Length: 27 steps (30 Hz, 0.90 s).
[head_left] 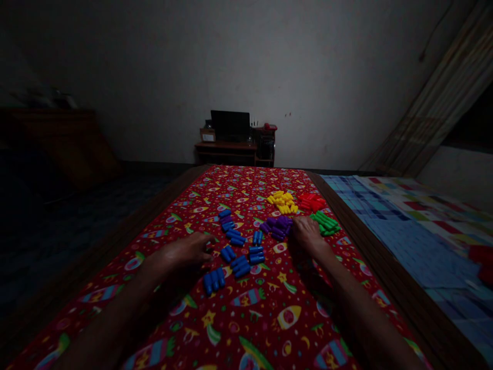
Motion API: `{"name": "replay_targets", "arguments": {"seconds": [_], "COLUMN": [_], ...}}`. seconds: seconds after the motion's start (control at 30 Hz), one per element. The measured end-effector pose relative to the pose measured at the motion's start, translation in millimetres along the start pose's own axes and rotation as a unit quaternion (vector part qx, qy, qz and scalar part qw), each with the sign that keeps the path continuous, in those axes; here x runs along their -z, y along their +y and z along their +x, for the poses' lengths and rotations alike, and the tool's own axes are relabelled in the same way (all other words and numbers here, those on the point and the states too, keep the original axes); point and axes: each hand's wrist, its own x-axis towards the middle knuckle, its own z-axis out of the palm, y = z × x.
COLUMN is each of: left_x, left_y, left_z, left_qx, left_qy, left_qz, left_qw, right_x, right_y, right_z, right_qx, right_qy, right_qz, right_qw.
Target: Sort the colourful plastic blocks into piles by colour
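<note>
My left hand (189, 250) hovers low over the red cloth, left of the blue plastic cylinders (241, 266), its thumb and fingers apart with nothing between them. The blue pieces lie in small side-by-side groups forming a rough loop. A purple piece (225, 219) sits among the blue ones at the upper left. My right hand (307, 232) rests at the right edge of a heap of purple cylinders (278, 226). Its fingers are curled downward, and whatever they pinch is hidden. Just right of that hand lies a pile of green cylinders (326, 224).
Yellow cylinders (283, 201) and red cylinders (311, 201) lie in heaps farther back. The patterned red cloth (246, 339) covers a long table with brown edges. A desk with a monitor (230, 125) stands by the wall. A checked bed cover (389, 221) is at right.
</note>
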Motion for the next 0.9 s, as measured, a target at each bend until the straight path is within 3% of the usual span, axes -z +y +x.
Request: {"name": "replay_targets", "arguments": {"seconds": [0.13,0.4,0.5,0.57,0.63,0.73,0.8,0.9], "left_x": [-0.9,-25.0,-25.8,-25.4,-28.9,-42.7,-52.4,-57.9], "left_y": [0,-39,-26,-6,17,45,53,49], "left_z": [-3,-21,-17,-10,-4,0,0,0], "left_qx": [0.007,0.008,0.002,0.01,0.009,-0.067,-0.1,-0.119], "left_qy": [0.01,0.023,0.053,0.113,0.175,0.204,0.207,0.215], "left_qz": [0.004,-0.003,-0.058,-0.121,-0.181,-0.273,-0.321,-0.338], "left_qw": [1.0,1.0,0.997,0.986,0.968,0.938,0.919,0.908], "right_x": [10,52,53,51,48,42,38,33], "right_y": [-8,-32,-46,-61,-79,-105,-114,-106], "right_z": [5,25,23,17,8,-4,-8,1], "right_qx": [-0.012,-0.052,-0.009,0.054,0.138,0.24,0.26,0.216], "right_qy": [-0.007,0.009,0.012,0.007,-0.006,-0.029,-0.049,-0.039], "right_qz": [0.01,0.026,0.08,0.159,0.246,0.323,0.329,0.309], "right_qw": [1.0,0.998,0.997,0.986,0.959,0.915,0.907,0.925]}}
